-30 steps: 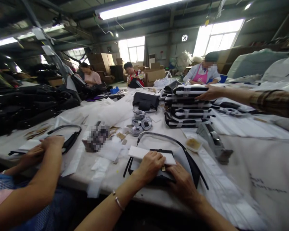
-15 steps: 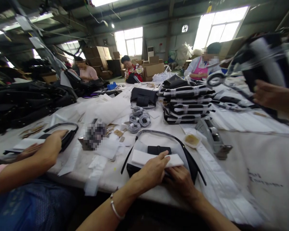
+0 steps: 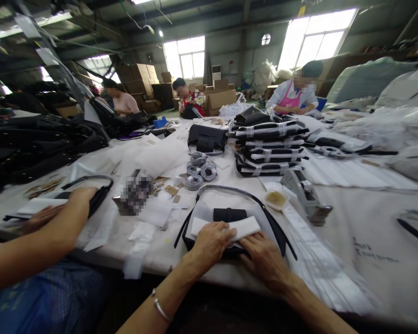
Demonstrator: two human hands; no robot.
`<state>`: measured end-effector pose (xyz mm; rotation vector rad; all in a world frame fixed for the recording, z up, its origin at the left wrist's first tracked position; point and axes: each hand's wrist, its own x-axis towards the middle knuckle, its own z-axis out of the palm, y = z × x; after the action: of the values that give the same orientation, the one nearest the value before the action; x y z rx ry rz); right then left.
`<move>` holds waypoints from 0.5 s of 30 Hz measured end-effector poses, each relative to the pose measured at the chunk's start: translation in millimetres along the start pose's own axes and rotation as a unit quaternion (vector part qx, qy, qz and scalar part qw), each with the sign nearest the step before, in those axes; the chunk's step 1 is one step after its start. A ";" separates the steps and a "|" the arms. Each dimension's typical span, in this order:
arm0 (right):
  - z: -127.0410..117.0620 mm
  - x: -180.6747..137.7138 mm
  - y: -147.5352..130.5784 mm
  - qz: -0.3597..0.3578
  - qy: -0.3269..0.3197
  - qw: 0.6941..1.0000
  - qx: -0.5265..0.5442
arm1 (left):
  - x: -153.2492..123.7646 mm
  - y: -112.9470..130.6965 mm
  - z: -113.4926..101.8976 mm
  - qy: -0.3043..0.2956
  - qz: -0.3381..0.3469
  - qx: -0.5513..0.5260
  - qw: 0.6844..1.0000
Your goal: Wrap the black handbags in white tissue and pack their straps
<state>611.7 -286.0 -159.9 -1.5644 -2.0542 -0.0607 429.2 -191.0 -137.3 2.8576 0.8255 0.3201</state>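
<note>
A black bag (image 3: 230, 215) with a long dark strap (image 3: 226, 191) lies flat on the table's near edge. Across its front lies a strip of white foam sheet (image 3: 245, 227). My left hand (image 3: 209, 243) presses down on the strip's left end, fingers curled over it. My right hand (image 3: 263, 257) rests lower right on the bag's front, fingers bent against it. What the fingertips pinch is hidden.
A co-worker's arms (image 3: 55, 222) at the left work on another black bag (image 3: 97, 197). A stack of wrapped black bags (image 3: 270, 150), grey strap rolls (image 3: 200, 171), a tape dispenser (image 3: 308, 195) and a small dish (image 3: 276, 199) stand beyond. White sheets (image 3: 351, 232) cover the table at the right. Other workers sit at the far end.
The person at the right who lifted a bag off the stack has gone from view. My left hand slid back along the white strip, and both hands settled lower on the bag.
</note>
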 end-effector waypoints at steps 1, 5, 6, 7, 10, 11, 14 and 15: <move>-7.7 -0.3 -4.4 0.004 -0.004 1.000 0.005 | -2.7 0.4 5.5 0.017 0.009 0.014 1.000; -37.5 6.4 -19.5 0.000 0.039 0.999 0.020 | -10.0 2.8 20.2 0.071 0.055 0.062 0.994; -42.4 10.4 -21.3 -0.004 0.048 0.999 0.019 | -10.6 3.9 21.4 0.080 0.061 0.071 0.992; -45.3 14.6 -21.7 -0.011 0.049 0.999 0.017 | -10.8 5.1 21.7 0.086 0.064 0.079 0.991; -39.2 23.1 -11.9 -0.046 0.006 0.999 0.024 | -9.7 8.3 20.0 0.092 0.066 0.081 0.990; -32.6 23.1 -5.3 -0.054 -0.015 0.998 0.029 | -9.2 8.8 19.2 0.089 0.064 0.076 0.991; -8.3 14.9 17.6 -0.047 -0.056 0.996 0.047 | -8.1 8.7 17.2 0.091 0.045 0.055 0.993; -1.3 10.8 23.9 -0.040 -0.061 0.996 0.053 | -8.0 8.3 16.6 0.099 0.033 0.047 0.993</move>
<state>631.9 -269.3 -160.8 -1.4527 -2.1763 0.1146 430.9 -203.7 -152.9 2.9821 0.7985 0.5984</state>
